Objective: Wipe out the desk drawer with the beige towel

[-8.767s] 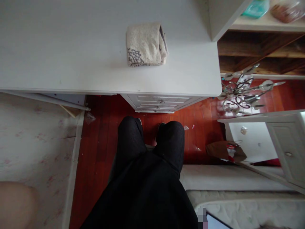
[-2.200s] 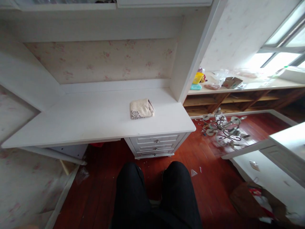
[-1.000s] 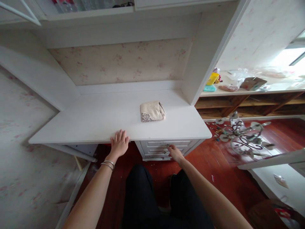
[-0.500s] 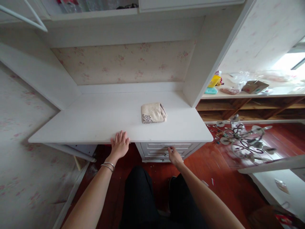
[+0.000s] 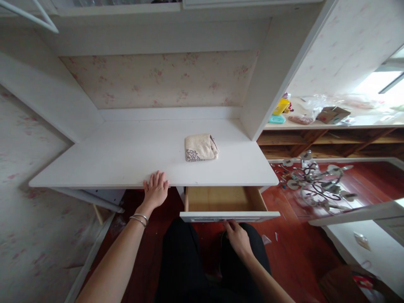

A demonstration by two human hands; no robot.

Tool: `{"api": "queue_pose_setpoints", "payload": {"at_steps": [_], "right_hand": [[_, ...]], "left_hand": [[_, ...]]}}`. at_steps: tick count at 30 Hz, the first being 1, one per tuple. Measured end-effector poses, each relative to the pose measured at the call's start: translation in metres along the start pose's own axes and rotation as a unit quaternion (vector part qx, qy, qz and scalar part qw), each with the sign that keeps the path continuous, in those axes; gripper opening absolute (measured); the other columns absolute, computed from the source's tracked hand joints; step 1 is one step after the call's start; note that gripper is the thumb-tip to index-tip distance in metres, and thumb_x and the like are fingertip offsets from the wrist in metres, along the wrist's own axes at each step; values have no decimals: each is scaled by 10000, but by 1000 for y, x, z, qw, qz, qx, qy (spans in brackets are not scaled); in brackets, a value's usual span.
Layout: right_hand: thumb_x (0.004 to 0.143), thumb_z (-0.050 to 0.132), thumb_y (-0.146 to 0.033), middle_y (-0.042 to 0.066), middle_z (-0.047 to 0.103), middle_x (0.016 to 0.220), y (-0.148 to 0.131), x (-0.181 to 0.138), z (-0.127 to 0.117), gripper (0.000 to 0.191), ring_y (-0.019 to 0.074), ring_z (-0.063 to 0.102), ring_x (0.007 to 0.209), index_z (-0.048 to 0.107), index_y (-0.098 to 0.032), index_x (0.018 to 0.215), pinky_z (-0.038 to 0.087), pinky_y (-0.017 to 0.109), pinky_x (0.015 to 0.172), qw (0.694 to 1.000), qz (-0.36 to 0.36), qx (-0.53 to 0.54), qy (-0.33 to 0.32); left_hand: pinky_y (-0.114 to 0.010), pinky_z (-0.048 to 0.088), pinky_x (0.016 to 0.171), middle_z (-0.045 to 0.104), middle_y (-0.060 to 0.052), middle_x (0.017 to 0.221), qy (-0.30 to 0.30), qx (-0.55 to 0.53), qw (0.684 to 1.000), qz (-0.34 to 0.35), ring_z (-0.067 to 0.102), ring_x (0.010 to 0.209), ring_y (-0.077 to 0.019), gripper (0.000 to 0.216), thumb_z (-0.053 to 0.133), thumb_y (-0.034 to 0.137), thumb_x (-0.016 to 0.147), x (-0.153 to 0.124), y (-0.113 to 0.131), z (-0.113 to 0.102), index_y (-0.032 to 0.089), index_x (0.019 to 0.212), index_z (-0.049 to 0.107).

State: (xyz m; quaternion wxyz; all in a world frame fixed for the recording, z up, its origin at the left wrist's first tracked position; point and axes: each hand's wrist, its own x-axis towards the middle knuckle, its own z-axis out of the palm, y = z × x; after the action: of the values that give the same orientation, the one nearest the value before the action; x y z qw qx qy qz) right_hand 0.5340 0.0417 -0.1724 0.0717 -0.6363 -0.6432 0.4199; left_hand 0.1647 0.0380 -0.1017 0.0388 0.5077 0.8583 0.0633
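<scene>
My left hand [image 5: 155,189] lies flat on the front edge of the white desk [image 5: 135,158], fingers spread, holding nothing. Below the desktop, a drawer [image 5: 221,198] is pulled out, and its bare wood inside shows. My right hand [image 5: 238,237] is closed at the middle of the drawer front [image 5: 202,216], fingers on the drawer knob, which they mostly hide. On the desktop, right of my left hand, a folded beige cloth [image 5: 201,147] with a dark pattern at one corner lies untouched.
A chandelier [image 5: 322,181] sits on the red wood floor [image 5: 293,240] to the right. Behind it, a low wooden shelf unit [image 5: 347,125] carries bags and a cardboard box [image 5: 333,114]. White side panels [image 5: 284,63] flank the desk. My legs are close under the drawer.
The drawer, shut before, has slid out toward me with my right hand at its front. My left hand stays on the desk edge. The view has shifted slightly.
</scene>
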Motion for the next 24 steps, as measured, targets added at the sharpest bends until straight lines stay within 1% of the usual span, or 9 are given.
{"api": "queue_pose_setpoints", "payload": {"at_steps": [2,5,8,10,13,16,20,24], "right_hand": [[915,331,-570,45,716,1027,12,-18,-4,471,237,669,950,654,-251,1039,463,282,768,999,-7,24,-33],[907,356,-556,48,708,1080,26,-42,-8,470,249,654,1016,653,-249,1101,468,301,817,997,-7,29,-72],[910,356,-534,64,682,1168,33,-61,-12,491,246,612,1114,652,-223,1148,440,313,929,996,-20,3,-84],[918,344,-514,68,667,1204,36,-71,-14,488,236,588,1157,667,-215,1129,410,306,983,995,-41,-14,-87],[934,309,-481,66,686,1158,41,-82,-15,470,233,607,1125,691,-234,1048,420,296,962,992,-70,-32,-102],[936,300,-452,71,701,1116,48,-92,-16,454,241,627,1084,700,-244,990,434,296,930,989,-77,-42,-120],[923,317,-407,65,698,1126,55,-101,-15,421,242,617,1102,700,-261,1017,444,300,918,986,-73,-45,-141],[889,330,-318,52,675,1188,53,-107,-18,415,230,595,1148,698,-289,1079,426,307,973,984,-83,-50,-149]], "left_hand": [[-630,96,1139,170,-71,1590,6,3,1000,2,141,1449,-331,622,114,482,969,0,0,1,192,1495,276],[-631,104,1137,182,-78,1587,15,8,1000,5,151,1446,-333,613,128,475,973,0,-1,2,190,1493,282],[-631,106,1137,189,-77,1586,24,12,1000,14,155,1443,-337,612,126,475,975,-1,-1,3,190,1494,281],[-632,116,1134,200,-77,1583,31,16,999,19,164,1440,-339,609,123,472,976,-2,-1,3,190,1490,288],[-632,127,1132,213,-82,1578,41,25,999,18,177,1437,-340,605,128,465,977,-3,0,4,184,1484,301],[-629,126,1134,215,-76,1578,41,24,999,13,178,1438,-334,605,123,467,976,-3,1,5,191,1484,302],[-630,106,1137,204,-67,1583,33,15,999,7,165,1442,-330,607,116,474,974,-2,1,4,202,1484,299],[-624,90,1142,188,-67,1587,15,6,1000,0,148,1446,-331,614,113,479,970,-2,2,2,200,1489,288]]}}
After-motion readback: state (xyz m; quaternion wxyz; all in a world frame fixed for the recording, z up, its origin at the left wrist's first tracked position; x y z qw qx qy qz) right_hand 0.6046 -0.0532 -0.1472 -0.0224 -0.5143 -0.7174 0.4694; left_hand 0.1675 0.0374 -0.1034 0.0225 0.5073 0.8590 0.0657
